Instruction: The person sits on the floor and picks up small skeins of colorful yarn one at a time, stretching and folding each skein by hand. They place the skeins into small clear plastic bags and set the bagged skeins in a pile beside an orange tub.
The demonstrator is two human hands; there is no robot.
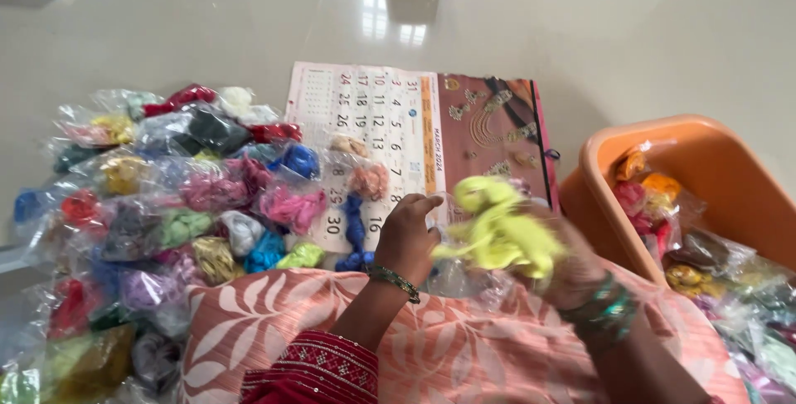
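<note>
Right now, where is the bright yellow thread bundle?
In the head view, the bright yellow thread bundle is right of centre, held between the left hand and right hand, over the calendar, left of the orange tub.

Both hands, left hand (408,238) and right hand (564,267), grip a yellow thread bundle (497,230) just above the wall calendar (414,134), between bagged thread piles.

One wall calendar (390,134) lay on the floor, and one orange plastic tub (655,151) stood beside it. Dozens of bagged thread bundles (166,213) were heaped, too many to count.
</note>
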